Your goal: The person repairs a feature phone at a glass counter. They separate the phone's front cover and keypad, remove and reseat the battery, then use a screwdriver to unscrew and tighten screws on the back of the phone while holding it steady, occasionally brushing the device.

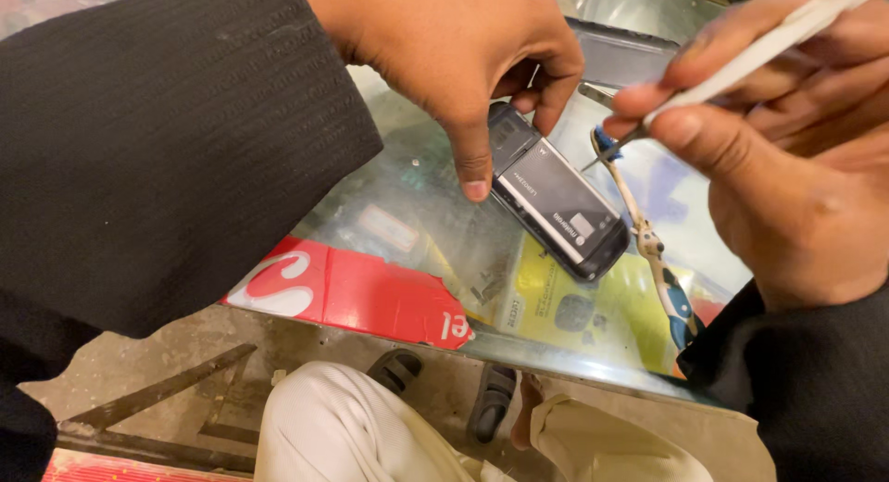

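A small black mobile phone (556, 209) lies back-side up on a glass counter (407, 181), its rear cover off and a dark battery showing. My left hand (458, 51) pins the phone's upper end with thumb and fingers. My right hand (787, 139) holds a thin white-handled tool (741, 61) like a pen, its metal tip hovering just right of the phone's upper edge. A painted, patterned stick-shaped object (653, 250) lies on the glass beside the phone, under the tool tip.
A grey flat cover or panel (620, 56) lies on the glass beyond the phone. Red and yellow printed cards (370, 292) show beneath the glass. Below the counter edge are my pale trousers (343, 426), sandals (491, 399) and a metal frame on the floor.
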